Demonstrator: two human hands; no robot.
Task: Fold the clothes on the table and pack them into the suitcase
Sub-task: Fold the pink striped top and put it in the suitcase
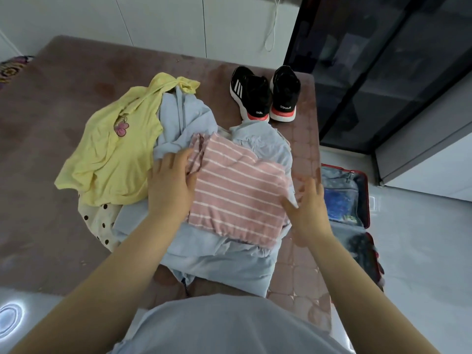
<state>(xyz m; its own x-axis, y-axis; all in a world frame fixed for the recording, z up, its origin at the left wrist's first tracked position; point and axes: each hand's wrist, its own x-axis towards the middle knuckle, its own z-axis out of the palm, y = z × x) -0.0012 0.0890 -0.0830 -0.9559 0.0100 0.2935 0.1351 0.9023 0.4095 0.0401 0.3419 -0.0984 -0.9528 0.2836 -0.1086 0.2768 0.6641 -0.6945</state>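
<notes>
Left hand [172, 185] and right hand [307, 203], fingers spread, flank the striped top [237, 190]; sneakers [251, 95] read "adidas".

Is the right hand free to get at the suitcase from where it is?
Probably yes. The right hand is open at the striped top's right edge, gripping nothing, and the suitcase lies open on the floor just past the table edge, with nothing seen between them.
</notes>
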